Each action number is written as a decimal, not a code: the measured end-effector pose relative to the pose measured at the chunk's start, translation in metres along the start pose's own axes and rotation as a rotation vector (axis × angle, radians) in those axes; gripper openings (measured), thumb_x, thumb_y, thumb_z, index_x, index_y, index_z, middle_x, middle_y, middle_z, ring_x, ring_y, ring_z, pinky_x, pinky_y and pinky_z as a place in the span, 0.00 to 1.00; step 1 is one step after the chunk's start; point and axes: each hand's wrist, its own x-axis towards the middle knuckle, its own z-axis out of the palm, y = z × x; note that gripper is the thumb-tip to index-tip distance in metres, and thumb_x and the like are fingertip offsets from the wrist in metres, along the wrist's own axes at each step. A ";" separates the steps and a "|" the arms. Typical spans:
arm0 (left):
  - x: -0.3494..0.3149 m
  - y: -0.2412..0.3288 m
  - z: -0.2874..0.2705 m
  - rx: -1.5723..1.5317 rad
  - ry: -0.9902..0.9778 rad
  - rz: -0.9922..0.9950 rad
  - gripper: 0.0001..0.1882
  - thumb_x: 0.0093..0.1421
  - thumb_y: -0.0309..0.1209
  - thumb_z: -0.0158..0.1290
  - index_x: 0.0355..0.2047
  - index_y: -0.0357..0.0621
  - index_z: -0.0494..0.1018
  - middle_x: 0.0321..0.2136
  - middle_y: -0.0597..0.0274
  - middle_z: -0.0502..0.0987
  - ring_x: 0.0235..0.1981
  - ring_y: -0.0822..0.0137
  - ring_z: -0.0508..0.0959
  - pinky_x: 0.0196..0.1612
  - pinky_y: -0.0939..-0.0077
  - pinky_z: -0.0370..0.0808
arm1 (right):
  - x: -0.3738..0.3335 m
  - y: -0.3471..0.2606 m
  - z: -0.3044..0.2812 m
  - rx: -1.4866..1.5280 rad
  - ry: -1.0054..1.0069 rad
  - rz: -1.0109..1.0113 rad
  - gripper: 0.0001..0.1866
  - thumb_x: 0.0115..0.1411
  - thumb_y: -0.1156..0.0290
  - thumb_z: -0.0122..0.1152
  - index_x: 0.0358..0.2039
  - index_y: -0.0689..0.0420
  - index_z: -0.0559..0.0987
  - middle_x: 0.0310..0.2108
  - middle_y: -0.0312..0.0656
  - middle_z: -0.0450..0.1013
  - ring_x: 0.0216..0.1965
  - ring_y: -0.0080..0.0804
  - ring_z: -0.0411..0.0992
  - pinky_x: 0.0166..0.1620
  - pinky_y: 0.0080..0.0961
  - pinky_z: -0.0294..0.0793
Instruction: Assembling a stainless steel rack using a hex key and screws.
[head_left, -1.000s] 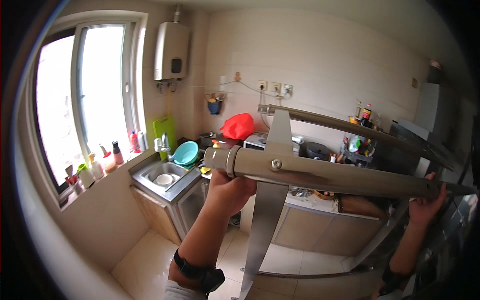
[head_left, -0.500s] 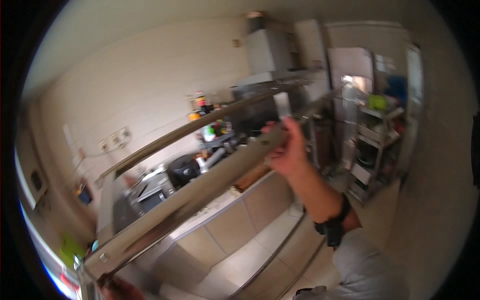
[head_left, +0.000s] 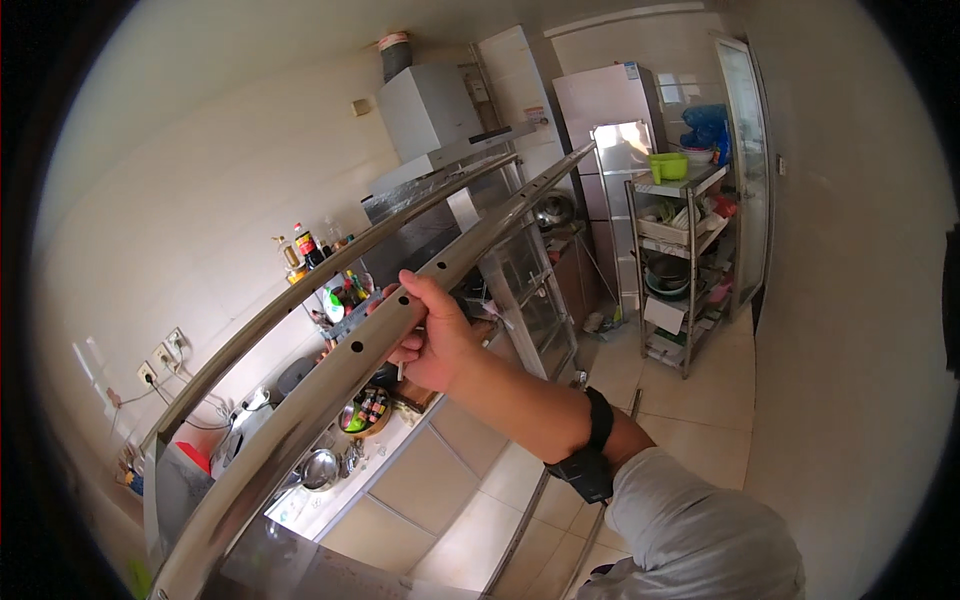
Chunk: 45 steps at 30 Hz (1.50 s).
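My right hand (head_left: pixel 432 338) reaches up from the lower right, its fingers wrapped round a shiny metal tube (head_left: pixel 300 408) with several dark round holes along it. This tube is one long edge of a large metal frame and slants from the lower left up toward the fridge. A second metal tube (head_left: pixel 292 292) runs roughly parallel beyond it. Between them, at the far end, a clear or glossy panel (head_left: pixel 512 268) shows. At the lower left, a grey metal end piece (head_left: pixel 172 500) joins the tubes. My left hand is out of view.
Behind the frame stretches a counter (head_left: pixel 395 430) with a metal bowl (head_left: pixel 321 469), bottles (head_left: pixel 305 246) and a basket of jars. A range hood (head_left: pixel 428 115) hangs above. Farther right stand a fridge (head_left: pixel 605 95) and a shelf cart (head_left: pixel 686 255) with a green basin (head_left: pixel 668 167).
The view has swung to the right, and the frame now slants more steeply. My left hand, earlier at the lower left edge, has left the picture. My right hand still grips the tube.
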 end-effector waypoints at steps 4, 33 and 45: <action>-0.009 -0.014 -0.003 0.006 0.058 -0.001 0.32 0.47 0.25 0.61 0.51 0.33 0.60 0.42 0.44 0.70 0.36 0.59 0.73 0.30 0.71 0.76 | -0.003 -0.013 0.006 0.009 -0.024 -0.010 0.13 0.51 0.54 0.60 0.27 0.49 0.71 0.27 0.40 0.72 0.10 0.15 0.53 0.14 0.13 0.49; -0.071 0.044 0.081 -0.274 0.129 0.147 0.38 0.38 0.36 0.65 0.47 0.32 0.62 0.40 0.50 0.70 0.36 0.62 0.71 0.41 0.65 0.70 | -0.073 -0.137 -0.023 -0.051 0.021 -0.082 0.14 0.52 0.53 0.58 0.28 0.50 0.73 0.31 0.41 0.73 0.11 0.15 0.56 0.14 0.11 0.52; -0.096 0.055 0.100 -0.305 0.123 0.168 0.38 0.37 0.37 0.65 0.47 0.32 0.62 0.40 0.50 0.70 0.36 0.62 0.71 0.40 0.65 0.70 | -0.089 -0.183 -0.037 -0.030 0.038 -0.124 0.13 0.52 0.54 0.58 0.27 0.50 0.73 0.30 0.42 0.73 0.11 0.14 0.55 0.15 0.10 0.51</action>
